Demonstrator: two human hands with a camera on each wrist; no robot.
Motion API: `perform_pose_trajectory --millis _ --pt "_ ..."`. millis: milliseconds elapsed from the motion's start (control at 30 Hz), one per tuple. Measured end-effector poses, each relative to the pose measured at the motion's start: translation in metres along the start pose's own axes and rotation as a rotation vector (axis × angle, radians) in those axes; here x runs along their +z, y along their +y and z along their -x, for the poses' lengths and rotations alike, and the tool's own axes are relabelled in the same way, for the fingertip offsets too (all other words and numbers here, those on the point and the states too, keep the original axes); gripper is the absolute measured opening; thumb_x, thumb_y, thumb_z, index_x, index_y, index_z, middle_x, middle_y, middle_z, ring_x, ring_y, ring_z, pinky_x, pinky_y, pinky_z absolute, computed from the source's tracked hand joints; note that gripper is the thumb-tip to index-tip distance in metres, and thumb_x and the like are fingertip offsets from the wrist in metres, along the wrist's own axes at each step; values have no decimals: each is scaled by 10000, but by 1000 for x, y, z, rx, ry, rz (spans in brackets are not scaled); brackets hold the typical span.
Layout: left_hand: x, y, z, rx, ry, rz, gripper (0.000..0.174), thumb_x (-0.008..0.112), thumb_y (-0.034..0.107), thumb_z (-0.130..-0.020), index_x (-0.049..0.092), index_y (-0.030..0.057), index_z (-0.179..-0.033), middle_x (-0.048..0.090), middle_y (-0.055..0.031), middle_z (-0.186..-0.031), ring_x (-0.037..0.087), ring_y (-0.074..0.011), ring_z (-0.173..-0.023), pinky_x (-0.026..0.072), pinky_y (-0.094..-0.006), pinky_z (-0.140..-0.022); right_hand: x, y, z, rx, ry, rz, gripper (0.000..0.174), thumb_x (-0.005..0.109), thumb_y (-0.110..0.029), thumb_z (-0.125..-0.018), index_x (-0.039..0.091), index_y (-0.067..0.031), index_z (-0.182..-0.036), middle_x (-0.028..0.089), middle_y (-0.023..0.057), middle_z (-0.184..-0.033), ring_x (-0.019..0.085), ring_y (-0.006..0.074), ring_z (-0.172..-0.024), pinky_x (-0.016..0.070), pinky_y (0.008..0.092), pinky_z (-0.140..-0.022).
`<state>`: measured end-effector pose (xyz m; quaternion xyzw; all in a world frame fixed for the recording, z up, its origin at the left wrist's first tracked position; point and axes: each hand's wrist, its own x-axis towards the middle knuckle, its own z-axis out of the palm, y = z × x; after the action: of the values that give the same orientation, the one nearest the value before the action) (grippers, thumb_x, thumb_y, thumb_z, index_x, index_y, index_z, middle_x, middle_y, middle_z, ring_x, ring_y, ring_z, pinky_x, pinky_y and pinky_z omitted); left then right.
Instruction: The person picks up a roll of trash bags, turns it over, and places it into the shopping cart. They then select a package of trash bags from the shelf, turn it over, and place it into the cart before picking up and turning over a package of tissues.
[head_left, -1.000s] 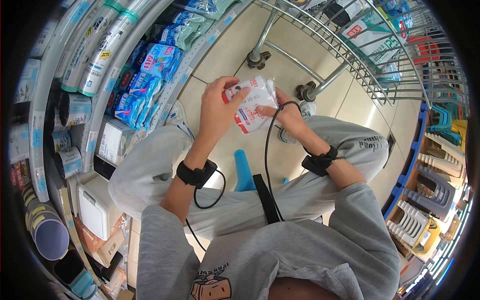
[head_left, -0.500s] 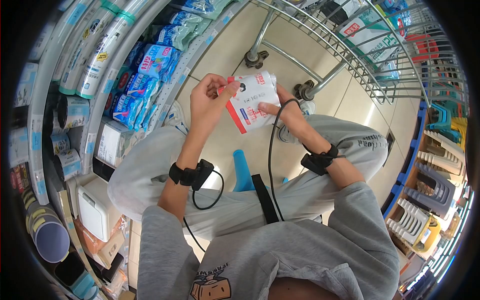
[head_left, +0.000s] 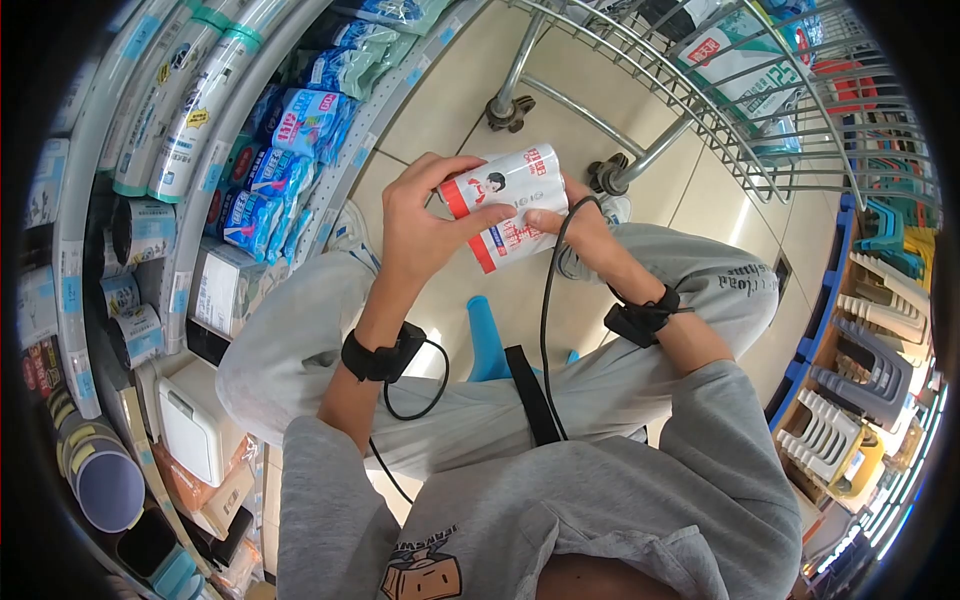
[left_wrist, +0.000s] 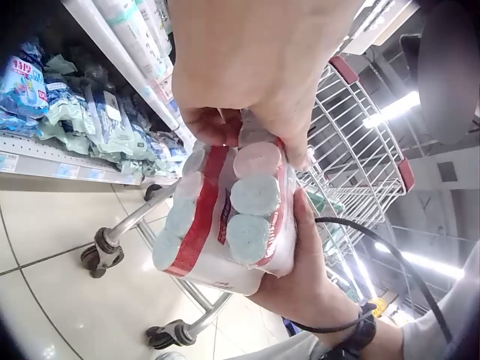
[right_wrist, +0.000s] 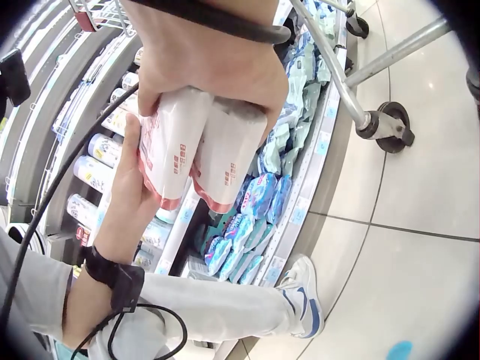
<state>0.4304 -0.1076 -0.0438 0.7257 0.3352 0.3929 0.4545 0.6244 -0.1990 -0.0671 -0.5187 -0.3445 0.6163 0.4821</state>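
Observation:
Both hands hold a pair of white-and-red plastic-wrapped packs of small rolls (head_left: pixel 525 175) above the floor, between the knees. My left hand (head_left: pixel 425 215) grips the left end, its thumb across the printed face and its fingers over the far side. At the other end, my right hand (head_left: pixel 580 230) grips with its thumb on the print beside the left thumb. Pale green and pink roll ends (left_wrist: pixel 251 193) show in two rows in the left wrist view. The packs (right_wrist: pixel 176 146) lie side by side in the right wrist view, a gap between their lower ends.
A wire shopping cart (head_left: pixel 690 90) on casters stands ahead to the right. Shelves on the left hold blue packets (head_left: pixel 310 120) and long wrapped rolls (head_left: pixel 205 110). Plastic stools (head_left: pixel 865 375) are stacked at the right. A black cable (head_left: pixel 545 320) hangs from the right wrist.
The left hand has shifted its hold, its thumb now lying farther across the face. The packs have turned, so their rounded top side shows more.

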Motion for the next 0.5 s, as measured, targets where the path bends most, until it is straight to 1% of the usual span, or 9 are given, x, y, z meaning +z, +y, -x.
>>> perform_pose_trajectory --millis 33,167,233,367,433,467,500 --pt "0 -1 0 -6 -18 -19 459 881 140 -606 685 -16 -990 660 -108 -856 662 -200 -757 517 -300 -684 0 1 0 0 7 0 610 758 -187 -809 469 1 -1313 614 107 -1175 586 183 -1083 460 323 -944" --pt "3 -4 2 -35 -14 -22 445 875 146 -616 686 -13 -987 654 -104 -851 661 -203 -762 517 -302 -689 0 2 -1 -5 21 22 607 757 -194 -813 470 1 -1312 618 110 -1170 587 190 -1083 458 322 -946" --pt "4 -4 3 -70 12 -11 429 868 145 -626 688 -13 -982 652 -105 -859 661 -207 -771 516 -306 -693 -1 4 -3 16 32 57 606 756 -201 -817 471 5 -1310 621 115 -1169 587 190 -1083 457 321 -946" --pt "5 -7 3 -73 6 -16 438 866 152 -630 679 -10 -991 655 -111 -876 664 -212 -791 518 -307 -706 1 4 -2 10 35 56 600 749 -208 -827 468 8 -1312 621 119 -1169 587 186 -1079 456 318 -943" --pt "5 -8 4 -36 -55 -27 500 845 64 -671 628 -27 -1111 650 -109 -1002 656 -161 -909 548 -282 -769 2 4 -2 17 71 72 585 732 -218 -843 468 13 -1312 622 120 -1164 590 179 -1065 459 314 -934" --pt "6 -8 4 -37 -55 -27 500 845 64 -671 628 -27 -1111 650 -109 -1002 656 -161 -909 548 -282 -769 2 5 -2 17 71 72 585 732 -218 -843 468 13 -1312 622 120 -1164 590 179 -1065 459 314 -934" --pt "8 -7 6 -75 -76 23 543 836 53 -680 594 -20 -1159 648 -114 -1024 652 -162 -934 550 -285 -788 2 7 -3 15 94 62 575 722 -224 -850 471 15 -1310 623 120 -1161 592 178 -1056 460 312 -930"
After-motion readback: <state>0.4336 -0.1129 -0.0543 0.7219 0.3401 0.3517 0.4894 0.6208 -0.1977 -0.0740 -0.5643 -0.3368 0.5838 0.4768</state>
